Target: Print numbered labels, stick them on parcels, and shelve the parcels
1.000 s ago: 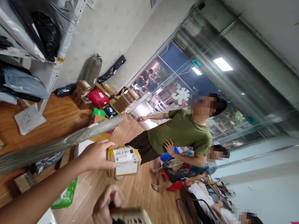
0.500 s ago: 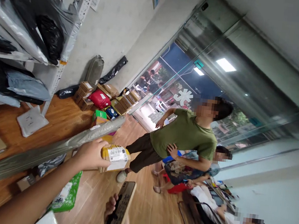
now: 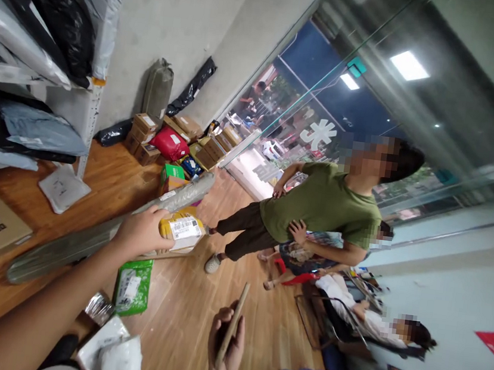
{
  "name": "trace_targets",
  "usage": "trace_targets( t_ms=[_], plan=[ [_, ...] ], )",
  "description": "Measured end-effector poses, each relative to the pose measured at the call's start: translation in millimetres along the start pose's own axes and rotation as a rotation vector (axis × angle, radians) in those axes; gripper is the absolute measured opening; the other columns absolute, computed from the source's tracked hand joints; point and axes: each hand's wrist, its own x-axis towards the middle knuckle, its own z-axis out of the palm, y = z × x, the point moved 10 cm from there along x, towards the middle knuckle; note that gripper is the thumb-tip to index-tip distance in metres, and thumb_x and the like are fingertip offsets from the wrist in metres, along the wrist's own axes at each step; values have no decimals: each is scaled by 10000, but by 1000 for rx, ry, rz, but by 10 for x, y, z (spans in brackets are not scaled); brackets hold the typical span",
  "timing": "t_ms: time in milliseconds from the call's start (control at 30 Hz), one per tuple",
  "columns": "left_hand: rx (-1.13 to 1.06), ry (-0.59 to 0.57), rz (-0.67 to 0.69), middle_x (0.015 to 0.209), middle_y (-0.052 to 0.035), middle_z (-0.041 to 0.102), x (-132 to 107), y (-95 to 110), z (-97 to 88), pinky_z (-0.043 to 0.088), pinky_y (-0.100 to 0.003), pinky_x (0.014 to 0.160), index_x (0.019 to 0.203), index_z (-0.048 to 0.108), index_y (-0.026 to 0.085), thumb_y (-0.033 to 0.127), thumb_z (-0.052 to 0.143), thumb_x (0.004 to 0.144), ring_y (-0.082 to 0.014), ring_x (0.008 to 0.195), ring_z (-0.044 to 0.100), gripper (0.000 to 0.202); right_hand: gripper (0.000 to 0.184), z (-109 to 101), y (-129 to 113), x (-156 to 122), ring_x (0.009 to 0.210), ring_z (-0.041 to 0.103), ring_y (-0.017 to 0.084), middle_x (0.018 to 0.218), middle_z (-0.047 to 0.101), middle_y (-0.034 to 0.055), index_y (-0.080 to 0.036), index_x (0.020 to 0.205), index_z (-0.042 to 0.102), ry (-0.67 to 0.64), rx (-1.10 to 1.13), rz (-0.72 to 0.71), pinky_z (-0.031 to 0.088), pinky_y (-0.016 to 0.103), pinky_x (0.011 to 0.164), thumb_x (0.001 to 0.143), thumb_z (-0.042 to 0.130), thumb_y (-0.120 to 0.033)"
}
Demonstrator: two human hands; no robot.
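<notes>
My left hand [image 3: 139, 233] is stretched out ahead and closed on a small yellow parcel [image 3: 182, 230] with a white barcode label facing up. My right hand [image 3: 225, 350] is low in the middle, fingers wrapped round a phone [image 3: 232, 326] held edge-on and upright. A long grey wrapped roll [image 3: 101, 233] lies slanted just behind my left hand and the parcel. A person in a green shirt [image 3: 323, 203] stands a little beyond the parcel, one hand on the hip.
Shelves [image 3: 32, 62] with grey and black mail bags stand at the left. Cardboard boxes and a red bag [image 3: 169, 142] pile by the wall. A green packet [image 3: 133, 285] and white bags lie on the wooden floor. Seated people [image 3: 369, 323] are at the right by glass doors.
My left hand with the yellow parcel has drawn left and slightly up. My right hand turned the phone from flat to edge-on and shifted right. The view tilted downward.
</notes>
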Motion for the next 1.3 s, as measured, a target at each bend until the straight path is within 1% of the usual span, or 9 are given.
trace_targets(
  t_ms=[133,333,433,567,667,800,867,1067,1300],
  plan=[
    [-11,-12,-25,1094,-8,559,84,-157,36,426,-352,660,1182,586,235,572,733,670,-239,912,608,630,393,-144,43,-11,1035,639,225,1201,637,92,-181,1219,608,65,-4,-62,554,439,875,906,625,-419],
    [-33,2,10,1058,2,563,208,-186,-18,420,-354,651,1173,591,252,588,720,660,-234,899,609,626,398,-257,134,56,936,687,229,1076,701,52,-317,1081,718,106,7,-115,576,441,803,722,716,-488],
    [-43,16,31,1058,8,570,222,-168,-39,426,-353,667,1151,596,256,588,717,666,-232,896,610,600,408,-304,195,62,929,690,234,1081,693,65,-301,1077,720,114,24,-118,580,459,799,709,709,-477],
    [-21,-21,25,1151,6,566,222,-137,34,430,-359,665,1195,584,263,612,721,665,-243,922,613,649,406,-343,252,24,940,688,236,1070,695,70,-280,1076,717,105,55,-106,579,464,829,716,717,-467],
    [-41,-38,29,1169,-10,565,214,-83,88,434,-354,671,1183,591,244,588,732,662,-253,944,612,640,445,-339,263,-36,934,683,211,1068,703,75,-245,1094,710,90,76,-95,575,419,851,710,749,-467],
    [-115,-81,66,1168,-28,573,172,68,190,451,-348,732,1196,587,234,547,728,679,-264,960,607,621,477,-280,307,-157,900,688,124,1033,721,78,-164,1097,699,74,191,-23,555,263,865,719,791,-441],
    [-140,-104,79,1176,-27,572,144,175,262,457,-353,747,1200,586,239,537,736,677,-265,969,603,621,473,-255,328,-228,907,695,107,1017,730,67,-158,1092,697,71,282,20,547,231,871,715,807,-421],
    [-155,-176,145,1119,-22,573,89,662,570,448,-376,665,1142,600,231,534,752,663,-273,918,610,587,483,-416,187,-423,903,710,134,992,747,66,-159,1055,711,106,281,-4,563,260,850,683,828,-445],
    [-238,-207,197,1117,-29,564,-46,1206,875,476,-367,807,1159,597,204,481,778,657,-264,975,604,601,530,-695,-110,-525,892,713,142,990,756,70,-132,1047,724,44,225,25,562,253,836,641,857,-447]
  ],
)
